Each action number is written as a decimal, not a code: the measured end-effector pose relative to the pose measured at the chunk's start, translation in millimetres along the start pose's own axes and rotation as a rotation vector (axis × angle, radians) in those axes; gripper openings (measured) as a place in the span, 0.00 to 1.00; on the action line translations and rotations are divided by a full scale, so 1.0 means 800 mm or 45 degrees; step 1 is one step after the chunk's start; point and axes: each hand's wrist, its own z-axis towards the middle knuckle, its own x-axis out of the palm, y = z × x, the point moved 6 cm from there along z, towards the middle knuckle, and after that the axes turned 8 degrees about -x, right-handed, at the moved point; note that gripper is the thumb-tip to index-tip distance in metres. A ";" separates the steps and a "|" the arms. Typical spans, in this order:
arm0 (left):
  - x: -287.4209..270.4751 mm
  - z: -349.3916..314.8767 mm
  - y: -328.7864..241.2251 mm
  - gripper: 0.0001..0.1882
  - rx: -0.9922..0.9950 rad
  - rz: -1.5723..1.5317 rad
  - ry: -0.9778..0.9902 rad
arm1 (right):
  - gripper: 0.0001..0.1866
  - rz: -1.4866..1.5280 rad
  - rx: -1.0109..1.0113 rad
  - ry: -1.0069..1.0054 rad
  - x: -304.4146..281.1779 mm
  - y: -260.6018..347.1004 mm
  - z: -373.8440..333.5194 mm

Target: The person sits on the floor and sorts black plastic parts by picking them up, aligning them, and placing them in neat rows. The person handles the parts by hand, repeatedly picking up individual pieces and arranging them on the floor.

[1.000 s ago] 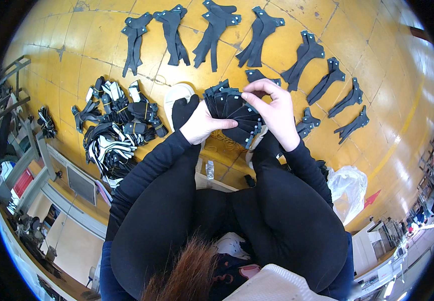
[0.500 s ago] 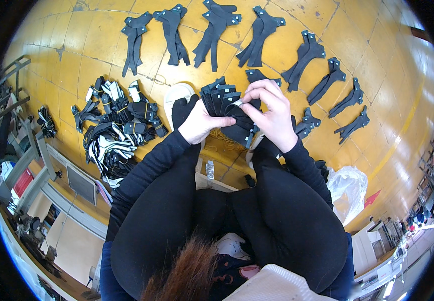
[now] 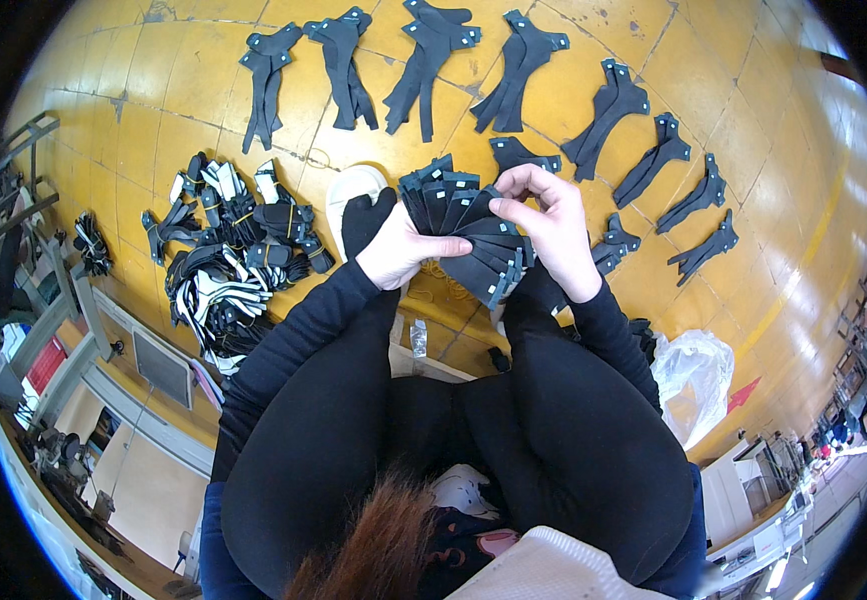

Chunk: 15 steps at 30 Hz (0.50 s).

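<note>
My left hand (image 3: 400,248) grips a thick, fanned-out stack of black fabric pieces (image 3: 478,245), its thumb pressed flat across the top. Small pale stickers mark the edges of the pieces. At the right side of the fan, my right hand (image 3: 556,228) pinches the edge of one piece between thumb and forefinger. The lower ends of the stack are hidden behind my left hand. Just beyond my right hand, another black fabric bundle (image 3: 518,153) lies on the floor.
Separate black fabric bundles (image 3: 520,70) lie in an arc across the yellow floor (image 3: 193,70). To the left is a heap of tied black and white pieces (image 3: 233,250). A clear plastic bag (image 3: 693,380) rests beside my right leg, a metal frame (image 3: 83,340) at far left.
My right hand has shifted slightly right and down along the fan. More pieces are spread out at its right side, with more stickers showing. My left hand keeps its grip.
</note>
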 end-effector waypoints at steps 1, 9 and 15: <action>0.000 0.000 0.000 0.27 0.000 -0.004 0.002 | 0.08 0.010 0.022 -0.008 -0.001 -0.003 0.000; 0.002 -0.002 -0.007 0.27 0.020 -0.040 -0.002 | 0.11 0.218 0.067 -0.041 -0.005 -0.013 0.004; 0.000 -0.002 -0.005 0.28 -0.003 -0.053 0.014 | 0.11 0.075 0.012 -0.092 -0.017 -0.003 0.009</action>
